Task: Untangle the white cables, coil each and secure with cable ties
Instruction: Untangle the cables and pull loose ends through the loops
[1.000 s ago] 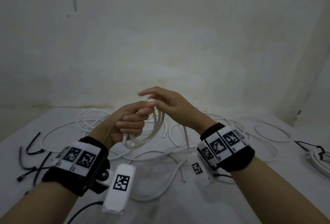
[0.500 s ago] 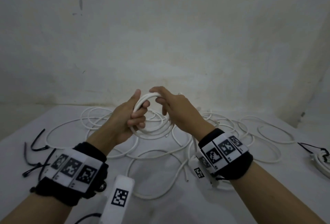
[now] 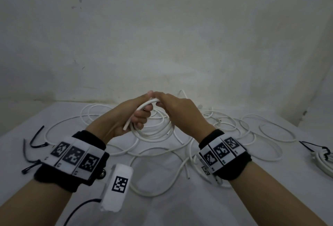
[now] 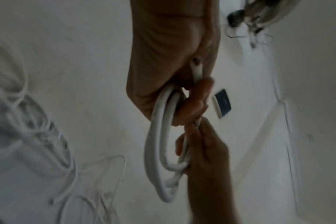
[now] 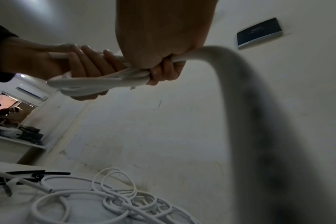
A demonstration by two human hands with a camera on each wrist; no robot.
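Observation:
A small coil of white cable [image 3: 153, 132] hangs in the air above the table between both hands. My left hand [image 3: 137, 117] grips one side of the coil [image 4: 157, 136], and the cable's cut end [image 3: 126, 126] sticks out below its palm. My right hand [image 3: 167, 105] curls its fingers round the coil's top [image 5: 125, 78], close against the left fingers. More white cables [image 3: 225, 135] lie tangled on the table behind and below. Loose black cable ties [image 3: 34, 146] lie at the left.
A coiled white cable bound with a black tie [image 3: 322, 157] lies at the table's right edge. A white wall [image 3: 162, 36] rises just behind the white table [image 3: 162, 207]. Loose cable ends [image 3: 187, 173] trail between my wrists.
Both hands have moved slightly forward and up. The right hand has laid another turn over the coil and now grips its top; the left hand has kept its grip throughout.

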